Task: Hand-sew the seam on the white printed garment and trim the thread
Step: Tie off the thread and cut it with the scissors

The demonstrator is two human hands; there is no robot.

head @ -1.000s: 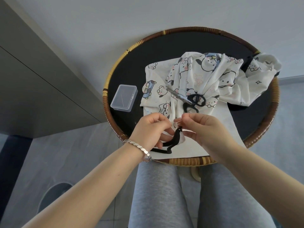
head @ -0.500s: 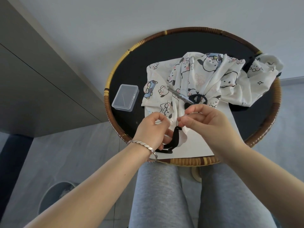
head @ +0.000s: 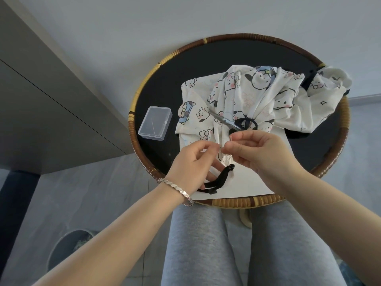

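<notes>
While both hands meet above the near edge of the desk (head: 165,83), I read the right hand (head: 261,153) as pinching a pale thread (head: 229,159) between thumb and forefinger. The thread drops to the upper end of a black strip (head: 218,178) hanging just below. A pale sliver stands up from those fingertips, too fine for me to name. The left hand (head: 189,164) has thumb and forefinger pressed tip to tip, almost touching the right fingertips, and I cannot tell what, if anything, sits in that pinch. Its lower fingers lie straighter beneath the black strip, whose lower end trails past the left palm onto a white sheet (head: 247,186). A silver bracelet (head: 177,189) circles the left wrist.

The white printed garment (head: 257,93) is heaped on the far right half of the round, black-topped desk, partly over the white sheet, with one fold reaching the right rim. Scissors (head: 227,121) lie on the garment, blades pointing left, black handles just beyond the right hand's knuckles. A clear plastic box (head: 155,123), lid closed, sits on the bare top to the left, apart from the cloth, with a thin needle-like piece inside. Grey-trousered legs (head: 198,244) show below the desk's woven rim.
</notes>
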